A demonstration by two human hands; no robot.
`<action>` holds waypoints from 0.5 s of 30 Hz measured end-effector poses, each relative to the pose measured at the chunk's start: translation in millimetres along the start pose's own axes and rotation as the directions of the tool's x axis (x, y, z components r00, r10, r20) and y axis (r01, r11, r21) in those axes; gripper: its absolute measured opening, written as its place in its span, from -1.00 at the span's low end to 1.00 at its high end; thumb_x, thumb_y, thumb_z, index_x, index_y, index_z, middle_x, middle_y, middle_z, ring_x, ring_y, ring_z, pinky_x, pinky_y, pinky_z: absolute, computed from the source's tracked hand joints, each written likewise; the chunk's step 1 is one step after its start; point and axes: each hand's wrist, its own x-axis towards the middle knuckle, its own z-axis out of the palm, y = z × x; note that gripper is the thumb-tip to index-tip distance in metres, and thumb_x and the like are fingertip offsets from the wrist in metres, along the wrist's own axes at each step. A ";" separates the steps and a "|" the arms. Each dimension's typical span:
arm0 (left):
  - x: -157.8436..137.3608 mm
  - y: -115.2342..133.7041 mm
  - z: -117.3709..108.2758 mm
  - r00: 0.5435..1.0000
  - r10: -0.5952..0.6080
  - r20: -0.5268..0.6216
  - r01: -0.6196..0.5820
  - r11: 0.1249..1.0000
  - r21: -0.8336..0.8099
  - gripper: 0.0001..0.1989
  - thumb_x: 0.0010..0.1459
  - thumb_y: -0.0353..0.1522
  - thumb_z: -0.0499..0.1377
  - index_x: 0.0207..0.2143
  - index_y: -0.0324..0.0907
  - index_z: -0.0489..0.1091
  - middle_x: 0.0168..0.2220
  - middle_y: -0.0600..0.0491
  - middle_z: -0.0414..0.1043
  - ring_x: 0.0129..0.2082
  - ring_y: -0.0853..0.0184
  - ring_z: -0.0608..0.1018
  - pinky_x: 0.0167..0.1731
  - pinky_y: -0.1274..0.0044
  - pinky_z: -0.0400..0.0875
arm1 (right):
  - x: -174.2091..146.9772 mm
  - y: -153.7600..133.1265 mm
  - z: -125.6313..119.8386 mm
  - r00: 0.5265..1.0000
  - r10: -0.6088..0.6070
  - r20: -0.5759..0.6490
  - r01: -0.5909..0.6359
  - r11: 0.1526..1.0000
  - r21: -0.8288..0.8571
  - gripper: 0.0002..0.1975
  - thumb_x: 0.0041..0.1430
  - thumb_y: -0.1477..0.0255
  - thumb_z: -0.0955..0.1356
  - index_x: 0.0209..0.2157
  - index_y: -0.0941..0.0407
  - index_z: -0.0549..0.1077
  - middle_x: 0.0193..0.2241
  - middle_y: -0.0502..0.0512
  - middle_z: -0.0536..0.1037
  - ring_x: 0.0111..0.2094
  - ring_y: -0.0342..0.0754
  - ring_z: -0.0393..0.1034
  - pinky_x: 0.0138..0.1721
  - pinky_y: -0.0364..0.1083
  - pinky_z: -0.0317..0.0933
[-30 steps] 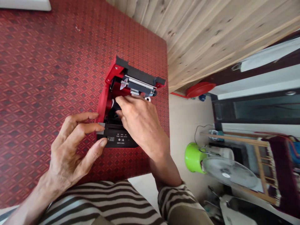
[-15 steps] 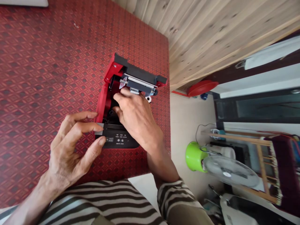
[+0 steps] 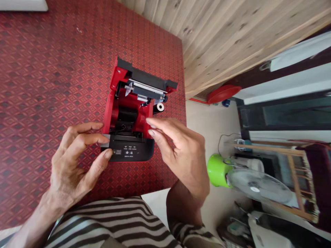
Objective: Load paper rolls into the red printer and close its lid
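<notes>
A red and black printer [image 3: 128, 148], which looks like a small label or receipt printer, stands on the table with its lid [image 3: 144, 81] raised. Its inner bay shows red walls and black parts. My left hand [image 3: 77, 155] grips the printer's front left corner, fingertips by a grey patch and thumb at the edge of the button panel. Just off the right wall is my right hand [image 3: 181, 151], its thumb and index finger apart and nothing visible between them. Behind that wall lies a small roll [image 3: 160, 107] with a white end and dark outside, partly hidden by the printer.
Red patterned cloth covers the table [image 3: 64, 75]. A pale object [image 3: 23, 5] sits at its far left corner. Wooden planks [image 3: 232, 31] border the far side. On the floor to the right are a green bucket [image 3: 216, 170], a fan [image 3: 258, 186] and a wooden rack [image 3: 294, 172].
My right hand has come out of the printer's bay and moved right, uncovering the inside. The left hand keeps its place at the corner. The whole view has shifted slightly.
</notes>
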 end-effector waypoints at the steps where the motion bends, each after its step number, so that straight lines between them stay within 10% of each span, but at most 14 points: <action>1: 0.2 0.1 0.5 1.000 0.003 -0.007 -0.003 1.000 -0.002 -0.81 0.25 -0.41 0.34 -0.08 -0.08 0.52 0.05 -0.05 0.58 0.06 0.16 0.63 0.11 0.28 0.50 | -5.4 3.0 -1.1 0.998 0.037 -0.054 -0.036 0.999 0.012 -0.80 0.48 0.50 0.38 0.01 0.07 0.64 -0.11 0.06 0.75 -0.11 -0.05 0.67 0.01 -0.04 0.54; 15: -4.5 5.9 2.4 0.999 -0.036 -0.031 0.037 0.998 0.046 -0.75 0.22 -0.38 0.36 -0.05 -0.05 0.53 0.07 -0.08 0.60 0.09 0.08 0.62 0.14 0.16 0.49 | -23.4 26.9 3.4 0.979 0.128 -0.159 -0.116 0.990 0.079 -0.87 0.43 0.48 0.42 -0.11 0.04 0.67 -0.22 0.02 0.76 -0.25 -0.07 0.66 -0.16 -0.05 0.54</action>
